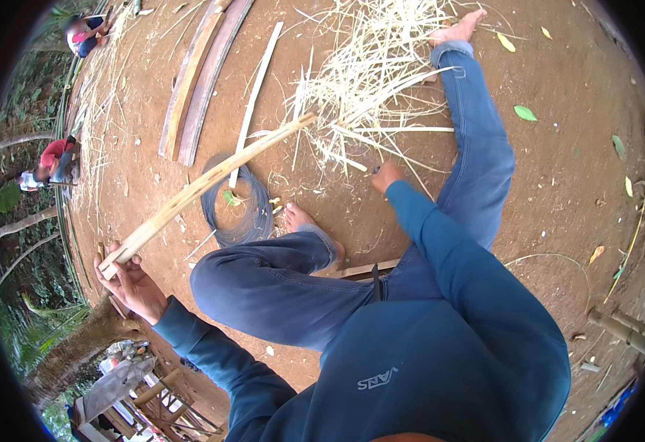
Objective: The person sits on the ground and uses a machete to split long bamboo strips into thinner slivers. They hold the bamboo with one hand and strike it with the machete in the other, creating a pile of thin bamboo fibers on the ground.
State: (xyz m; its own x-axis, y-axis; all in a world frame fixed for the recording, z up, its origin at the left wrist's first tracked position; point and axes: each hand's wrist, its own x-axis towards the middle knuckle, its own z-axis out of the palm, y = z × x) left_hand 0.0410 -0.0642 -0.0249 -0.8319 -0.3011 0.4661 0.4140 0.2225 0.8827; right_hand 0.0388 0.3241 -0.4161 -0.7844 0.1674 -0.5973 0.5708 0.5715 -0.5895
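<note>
My left hand [140, 289] is closed round the near end of a long, pale wooden strip [204, 186], which looks like split bamboo. The strip slants up and to the right over the ground, its far end by a heap of thin pale shavings [370, 70]. My right hand [389, 177] is at the near side of that heap, fingers curled. Something small and dark shows at its fingertips, too little of it to name. My legs are spread on the ground, the left one bent, the right one stretched out beside the heap.
A coil of dark wire [261, 210] lies under the strip. Beyond are a flat pale slat [258, 92] and long brown boards [208, 96]. People [58, 158] sit at the far left. Bamboo poles [623, 331] lie at the right, a wooden frame [168, 401] at the lower left.
</note>
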